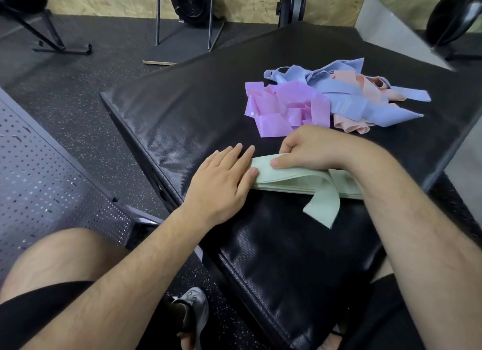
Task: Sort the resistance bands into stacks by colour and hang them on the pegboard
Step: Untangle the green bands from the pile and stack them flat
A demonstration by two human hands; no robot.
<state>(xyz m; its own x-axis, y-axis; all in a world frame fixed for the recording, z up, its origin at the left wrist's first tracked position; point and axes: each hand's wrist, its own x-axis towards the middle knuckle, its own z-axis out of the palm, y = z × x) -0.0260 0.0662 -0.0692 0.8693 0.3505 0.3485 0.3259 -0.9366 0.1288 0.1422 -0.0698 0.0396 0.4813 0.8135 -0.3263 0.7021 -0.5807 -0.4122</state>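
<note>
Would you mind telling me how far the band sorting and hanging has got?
Done: the green bands sit in one stack on the black mat. In hand: the right hand grips that stack; the left hand presses its end. Left: purple bands, blue bands and peach bands lie jumbled, none on the pegboard.

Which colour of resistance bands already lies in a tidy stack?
The pale green fabric bands, gripped by the right hand; the purple bands, blue bands and peach bands lie jumbled in a loose heap beyond.
</note>
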